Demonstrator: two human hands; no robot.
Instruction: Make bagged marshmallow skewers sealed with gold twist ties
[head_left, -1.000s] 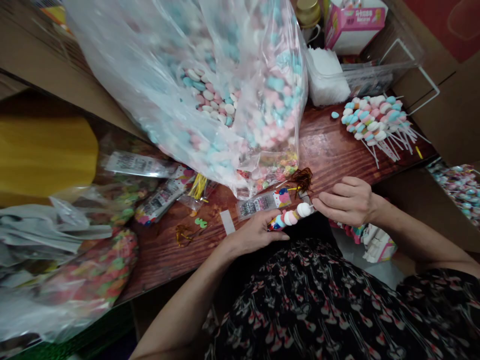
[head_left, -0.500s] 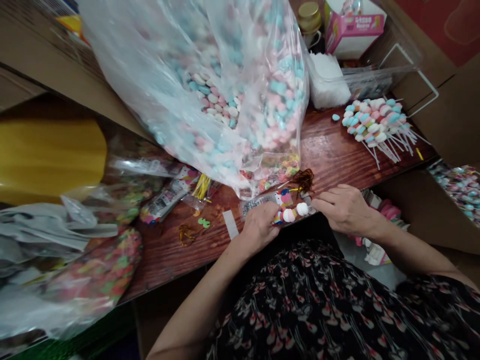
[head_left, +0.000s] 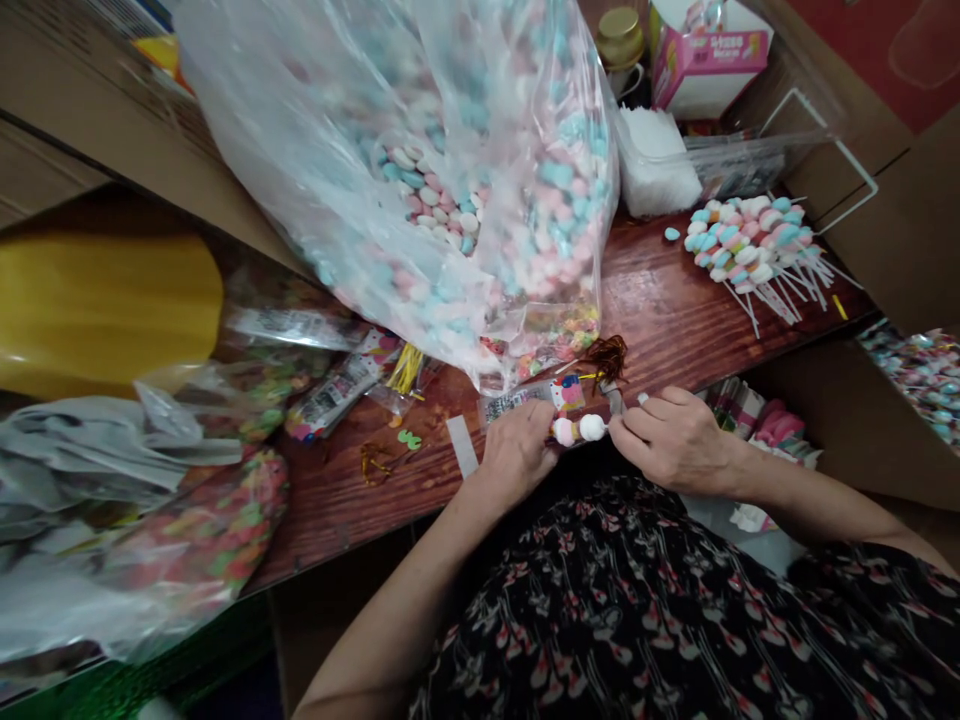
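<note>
At the near edge of the dark wooden table (head_left: 660, 310), my left hand (head_left: 517, 450) is closed around one end of a marshmallow skewer (head_left: 579, 430); its pink and white pieces show between my hands. My right hand (head_left: 675, 440) pinches the skewer's other end with fingers curled. A small clear printed sleeve (head_left: 525, 402) lies on the table just behind my left hand. A brown bundle of twist ties (head_left: 606, 355) lies a little farther back.
A big clear bag of pink, blue and white marshmallows (head_left: 457, 170) fills the table's middle. Finished skewers (head_left: 750, 245) are piled at the far right beside a pink box (head_left: 705, 55) and a white block (head_left: 656, 160). Bags of colourful candy (head_left: 187, 530) and a yellow object (head_left: 105, 310) sit at left.
My left hand has slid right and closed over more of the skewer, hiding its coloured end. My right hand has moved in closer, so fewer marshmallows show between them.
</note>
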